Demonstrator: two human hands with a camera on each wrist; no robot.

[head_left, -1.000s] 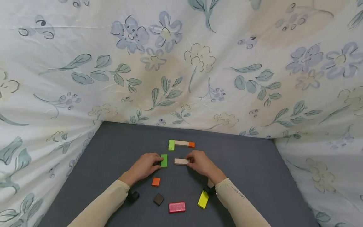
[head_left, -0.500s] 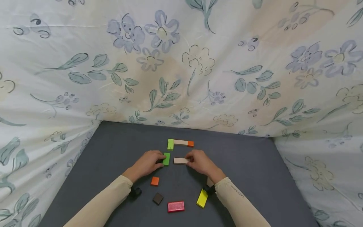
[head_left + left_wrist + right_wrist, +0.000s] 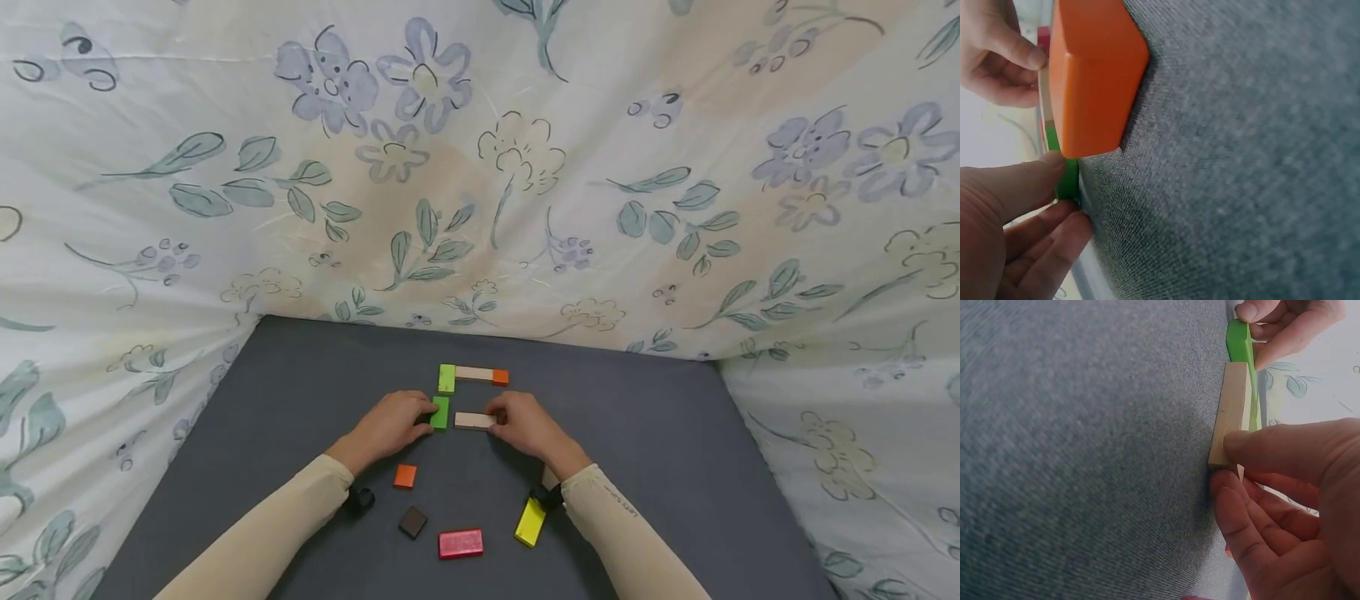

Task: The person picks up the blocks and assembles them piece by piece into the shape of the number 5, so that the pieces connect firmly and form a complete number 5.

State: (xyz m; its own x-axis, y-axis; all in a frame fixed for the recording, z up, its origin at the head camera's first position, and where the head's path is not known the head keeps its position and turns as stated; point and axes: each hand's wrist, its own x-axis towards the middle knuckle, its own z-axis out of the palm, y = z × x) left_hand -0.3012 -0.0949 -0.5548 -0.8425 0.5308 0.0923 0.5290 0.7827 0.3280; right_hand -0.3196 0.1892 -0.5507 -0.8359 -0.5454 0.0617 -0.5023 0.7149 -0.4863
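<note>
My left hand [image 3: 390,425] pinches a green block [image 3: 441,412] between thumb and fingers, on the dark cloth-covered table. The green block's far end lies close to a light green block [image 3: 447,378]. With thumb and fingertips my right hand [image 3: 527,427] holds the right end of a pale wooden block [image 3: 472,421]. In the head view a narrow gap separates this wooden block from the green one. Behind them, a second pale wooden block [image 3: 474,374] lies between the light green block and a small orange block [image 3: 500,377].
Nearer me lie another orange block [image 3: 405,476], a dark brown block [image 3: 412,522], a red block [image 3: 461,543] and a yellow block [image 3: 530,522]. One more pale block [image 3: 550,477] is partly hidden under the right wrist. Floral cloth [image 3: 525,250] borders the table's back and sides.
My left hand has slid the green block right and away from me, nearer the light green block. It tilted midway and has straightened. My right hand has stayed on the wooden block.
</note>
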